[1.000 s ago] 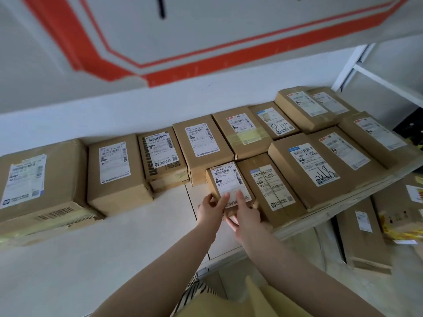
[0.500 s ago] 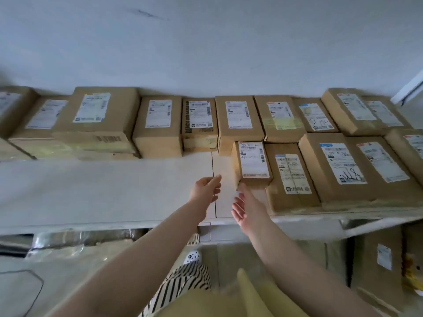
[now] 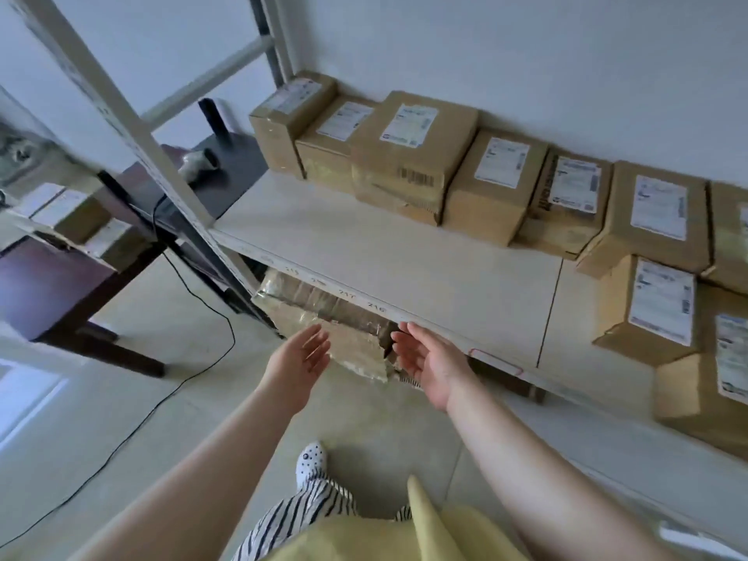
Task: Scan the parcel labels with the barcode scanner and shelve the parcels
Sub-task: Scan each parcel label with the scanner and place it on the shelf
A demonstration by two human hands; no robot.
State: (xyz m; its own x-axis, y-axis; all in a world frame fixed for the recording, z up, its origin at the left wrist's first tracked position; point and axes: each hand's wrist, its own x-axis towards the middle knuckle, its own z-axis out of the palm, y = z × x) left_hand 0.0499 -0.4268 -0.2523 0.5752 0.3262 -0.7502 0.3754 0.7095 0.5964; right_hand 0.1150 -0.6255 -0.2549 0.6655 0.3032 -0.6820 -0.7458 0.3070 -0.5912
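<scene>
- The left hand (image 3: 301, 356) and the right hand (image 3: 429, 358) are both empty, fingers straight and relaxed, palms turned toward each other and well apart.
- Between the hands and just beyond them lies a taped parcel (image 3: 324, 330) under the shelf board (image 3: 404, 261), half hidden; I judge it is the next one to take.
- To do this well, I would put one palm on each side and draw it out level, because the tape looks wrinkled and slippery.
- The label of this parcel is not visible, so it should be turned up for scanning.
- Above the right hand, brown shelved parcels (image 3: 498, 184) with white labels stand close in rows.
- The scanner (image 3: 198, 164), as I think, lies far beyond the left hand on a dark table (image 3: 239, 155).
</scene>
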